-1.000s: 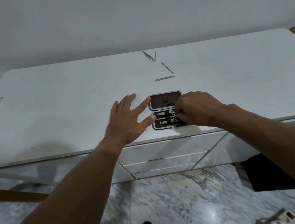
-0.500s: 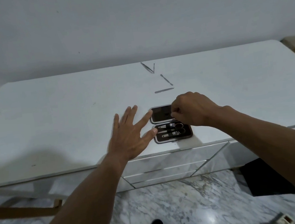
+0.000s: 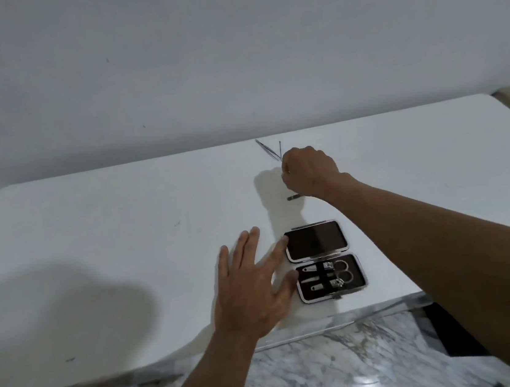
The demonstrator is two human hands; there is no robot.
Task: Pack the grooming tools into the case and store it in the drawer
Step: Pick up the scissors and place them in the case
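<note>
From your head camera, the case [image 3: 324, 261] lies open and flat on the white counter [image 3: 123, 228], close to its near edge. The far half is a bare dark lid panel; the near half holds small metal tools [image 3: 326, 277] strapped in a row under a dark band, among them scissors with their ring handles toward the right. Your left hand [image 3: 252, 285] lies spread, palm down, just left of the case, fingers [image 3: 278, 248] open and holding nothing, with the index tip touching the lid's left edge and the thumb tip at the left edge of the near half. Your right hand [image 3: 308, 170] is reaching well beyond the case, curled into a loose fist over loose tools; whether it grips one you cannot tell. Tweezers [image 3: 267, 150] lie just left of its knuckles, near the counter's far edge by the wall [image 3: 230, 51], with a thin pick beside them. A short file [image 3: 293, 197] shows partly under your wrist, between the hand and the case. The counter to the left of your left hand is open, shadowed surface. Marble floor [image 3: 333, 370] shows below the near edge.
</note>
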